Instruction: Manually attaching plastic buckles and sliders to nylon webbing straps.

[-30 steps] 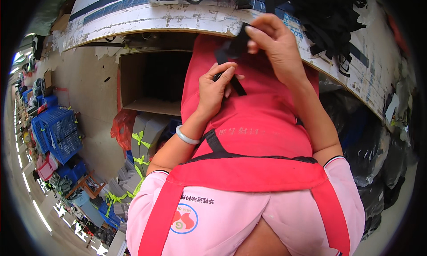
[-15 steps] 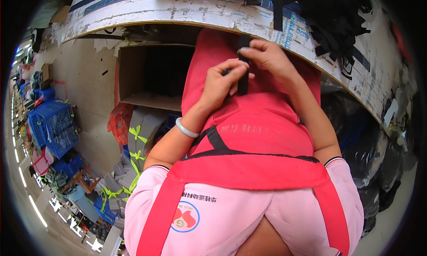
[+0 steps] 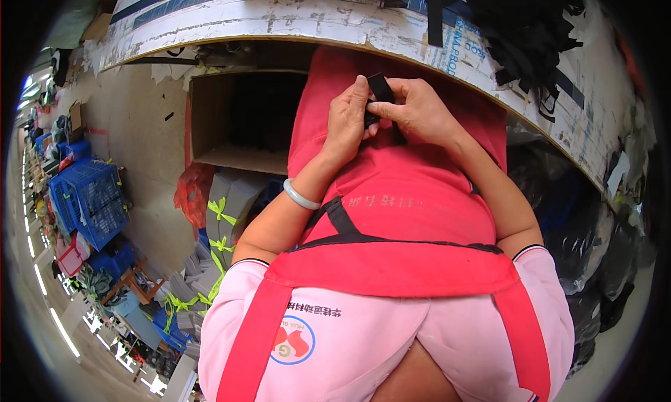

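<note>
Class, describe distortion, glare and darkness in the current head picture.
Head view: fisheye bows the scuffed white tabletop; glare flecks the dark plastic bags; the brown cardboard box is nearly black inside; the flat black strap shows little detail.

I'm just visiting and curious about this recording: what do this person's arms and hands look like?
The left hand and right hand are bare, without gloves. A smooth, pale bangle circles the left forearm; none shows on the right. The short sleeves are pink, edged with dark-and-white trim.
</note>
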`<state>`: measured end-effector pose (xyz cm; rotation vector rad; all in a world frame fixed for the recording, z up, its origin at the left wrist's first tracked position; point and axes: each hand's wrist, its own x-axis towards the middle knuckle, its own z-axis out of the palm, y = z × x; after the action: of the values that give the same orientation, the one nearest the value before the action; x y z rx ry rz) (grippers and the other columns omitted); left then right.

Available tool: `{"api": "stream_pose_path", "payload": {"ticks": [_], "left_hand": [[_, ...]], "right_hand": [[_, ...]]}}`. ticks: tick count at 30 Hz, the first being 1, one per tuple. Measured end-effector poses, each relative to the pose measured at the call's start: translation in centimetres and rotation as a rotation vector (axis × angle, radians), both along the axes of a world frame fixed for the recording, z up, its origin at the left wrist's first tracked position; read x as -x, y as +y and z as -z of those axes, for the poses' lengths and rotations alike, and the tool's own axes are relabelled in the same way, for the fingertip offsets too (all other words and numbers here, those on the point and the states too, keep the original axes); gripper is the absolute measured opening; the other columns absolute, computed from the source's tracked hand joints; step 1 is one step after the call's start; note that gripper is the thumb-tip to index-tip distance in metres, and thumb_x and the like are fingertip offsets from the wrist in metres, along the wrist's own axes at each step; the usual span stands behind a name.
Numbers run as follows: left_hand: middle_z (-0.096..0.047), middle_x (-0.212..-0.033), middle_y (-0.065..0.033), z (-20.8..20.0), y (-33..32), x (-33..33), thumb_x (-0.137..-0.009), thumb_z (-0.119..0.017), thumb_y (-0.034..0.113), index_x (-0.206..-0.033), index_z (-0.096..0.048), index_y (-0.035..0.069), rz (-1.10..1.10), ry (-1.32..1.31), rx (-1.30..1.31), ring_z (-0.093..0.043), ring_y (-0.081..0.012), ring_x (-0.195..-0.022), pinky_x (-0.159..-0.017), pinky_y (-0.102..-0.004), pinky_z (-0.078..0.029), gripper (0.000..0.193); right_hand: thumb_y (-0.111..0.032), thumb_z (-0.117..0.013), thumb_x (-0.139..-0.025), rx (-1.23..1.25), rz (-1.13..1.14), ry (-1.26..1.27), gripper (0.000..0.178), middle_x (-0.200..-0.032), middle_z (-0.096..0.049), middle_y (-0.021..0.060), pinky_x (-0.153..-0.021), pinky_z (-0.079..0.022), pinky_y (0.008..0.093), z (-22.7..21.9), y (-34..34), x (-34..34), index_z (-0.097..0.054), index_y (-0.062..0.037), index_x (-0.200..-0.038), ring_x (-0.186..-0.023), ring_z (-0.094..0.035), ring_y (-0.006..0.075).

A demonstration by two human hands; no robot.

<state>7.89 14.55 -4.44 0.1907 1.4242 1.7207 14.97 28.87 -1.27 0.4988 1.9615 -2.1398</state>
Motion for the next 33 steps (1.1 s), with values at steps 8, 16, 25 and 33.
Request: {"api": "stream_pose_path", "payload": {"ticks": [8,16,25,33], "left_hand": [[-0.062,-0.067,-0.0060,-0.3,-0.8,0.8,-0.090,-0.067,0.015,-0.103,-0.063,0.003,-0.033,-0.195,-0.049,-0.052,-0.0068,-0.048,-0.038,-0.0183,-0.031,0.018],[-0.061,-0.069,-0.0033,-0.6,0.0,1.0,-0.088,-0.069,0.012,-0.102,-0.062,0.006,-0.151,-0.202,-0.061,-0.051,-0.0064,-0.048,-0.039,-0.0174,-0.032,0.017],[-0.062,-0.074,-0.0045,-0.1,0.4,0.8,-0.090,-0.068,0.016,-0.105,-0.061,0.005,-0.166,-0.365,-0.146,-0.053,-0.0070,-0.056,-0.041,-0.0174,-0.034,0.020],[-0.066,-0.074,-0.0068,-0.2,0.3,2.0,-0.087,-0.070,0.012,-0.099,-0.062,0.001,-0.152,-0.035,0.009,-0.051,-0.0071,-0.045,-0.040,-0.0186,-0.035,0.018]], "right_hand": [[-0.023,-0.068,-0.090,0.316,0.298,-0.086,0.019,-0.077,-0.059,-0.0027,-0.046,-0.037,0.0169,0.9,2.4,-0.3,-0.061,-0.0083,-0.100,-0.053,-0.047,0.0028],[-0.016,-0.069,-0.088,0.312,0.268,-0.047,0.020,-0.083,-0.062,-0.0014,-0.050,-0.041,0.0174,1.1,1.2,-0.5,-0.061,-0.0072,-0.105,-0.058,-0.050,0.0033],[-0.016,-0.066,-0.091,0.647,0.241,-0.102,0.018,-0.077,-0.060,-0.0002,-0.050,-0.040,0.0177,1.6,0.5,-0.5,-0.060,-0.0073,-0.105,-0.056,-0.049,0.0036],[-0.025,-0.048,-0.101,0.124,0.226,-0.038,0.020,-0.065,-0.055,0.0003,-0.039,-0.030,0.0185,-0.1,1.9,-1.2,-0.054,-0.0062,-0.105,-0.043,-0.039,0.0032]]}}
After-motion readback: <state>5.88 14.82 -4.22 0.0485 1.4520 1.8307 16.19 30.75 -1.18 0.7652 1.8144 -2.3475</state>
